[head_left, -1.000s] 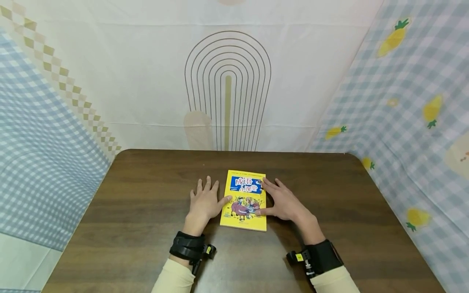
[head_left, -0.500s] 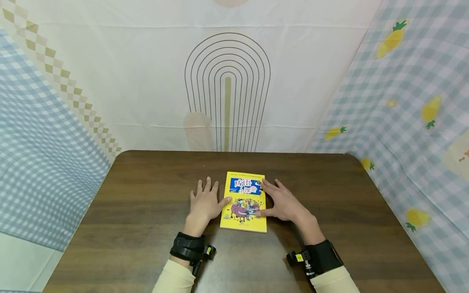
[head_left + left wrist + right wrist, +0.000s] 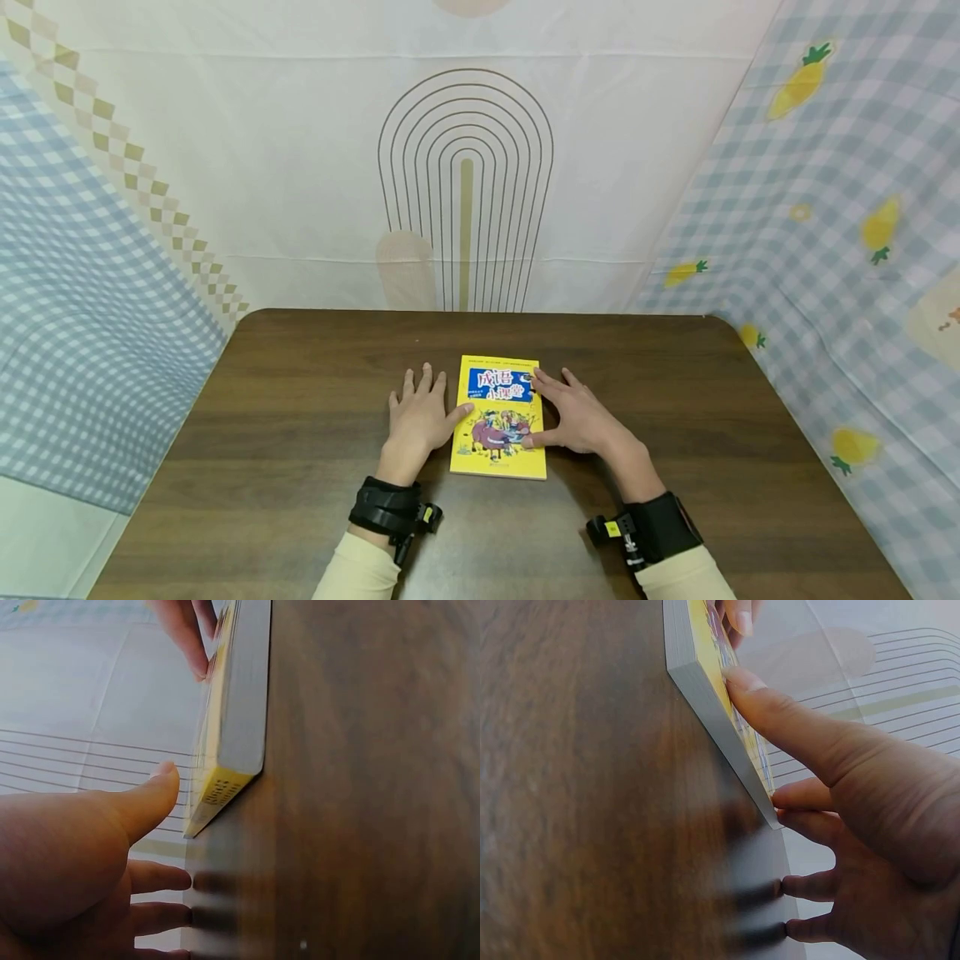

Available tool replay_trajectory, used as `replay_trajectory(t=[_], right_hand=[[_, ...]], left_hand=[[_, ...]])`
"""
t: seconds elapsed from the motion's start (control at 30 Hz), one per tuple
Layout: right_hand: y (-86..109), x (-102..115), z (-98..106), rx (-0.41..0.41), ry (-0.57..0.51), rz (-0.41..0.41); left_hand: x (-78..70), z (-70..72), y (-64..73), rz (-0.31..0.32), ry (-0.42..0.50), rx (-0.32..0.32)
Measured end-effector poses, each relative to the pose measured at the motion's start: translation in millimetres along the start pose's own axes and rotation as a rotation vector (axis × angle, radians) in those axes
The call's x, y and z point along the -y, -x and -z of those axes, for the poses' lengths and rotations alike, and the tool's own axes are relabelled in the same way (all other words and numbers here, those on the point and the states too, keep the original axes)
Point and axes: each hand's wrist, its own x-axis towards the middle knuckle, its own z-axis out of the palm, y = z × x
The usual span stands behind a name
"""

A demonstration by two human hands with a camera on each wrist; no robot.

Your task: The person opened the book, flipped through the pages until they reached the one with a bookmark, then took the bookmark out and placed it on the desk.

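Note:
A yellow paperback book [image 3: 497, 417] lies face up on the brown table, its cover showing a blue title panel and a cartoon drawing. To its left, my left hand [image 3: 417, 419] is spread on the table with the thumb over the book's left edge. On the other side, my right hand [image 3: 585, 417] has its thumb on the cover and its forefinger at the upper right edge. The right wrist view shows that thumb [image 3: 780, 712] pressing the cover, with the other fingers straight and touching the book's edge or the table. The left wrist view shows the book's spine [image 3: 221, 791].
The wood-grain table [image 3: 300, 358] has rounded far corners. Behind it hangs a white cloth [image 3: 300, 167] with arch lines. Blue checked cloths [image 3: 810, 250] with pineapple prints close off the sides. Each wrist wears a black camera strap [image 3: 386, 504].
The book has slid slightly toward me and turned a little, its far end shifting left. Both hands stay nearly in place.

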Motion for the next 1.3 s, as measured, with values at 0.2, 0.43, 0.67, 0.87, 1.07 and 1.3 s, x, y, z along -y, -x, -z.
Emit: replay_trajectory(t=[0.2, 0.43, 0.67, 0.87, 1.07, 1.3], right_hand=[[0.7, -1.3, 0.4, 0.001, 0.0, -0.004], [1.2, -2.6, -0.1, 0.004, 0.0, 0.002], [2.8, -2.2, 1.3, 0.02, 0.001, 0.04], [5.2, -1.5, 3.6, 0.064, 0.016, 0.064], [5.6, -2.3, 3.2, 0.097, 0.011, 0.064], [4.6, -1.7, 2.1, 0.106, 0.015, 0.074]], left_hand=[[0.3, -1.9, -1.0, -0.002, -0.007, 0.001], [0.0, -2.1, -0.6, 0.0, -0.009, -0.001], [-0.3, -0.6, 0.4, -0.001, -0.008, -0.001], [-0.3, -0.3, 0.3, -0.004, -0.011, -0.001], [-0.3, 0.4, 0.5, -0.006, -0.016, -0.002], [0.8, 0.8, 0.7, -0.002, -0.014, -0.003]])
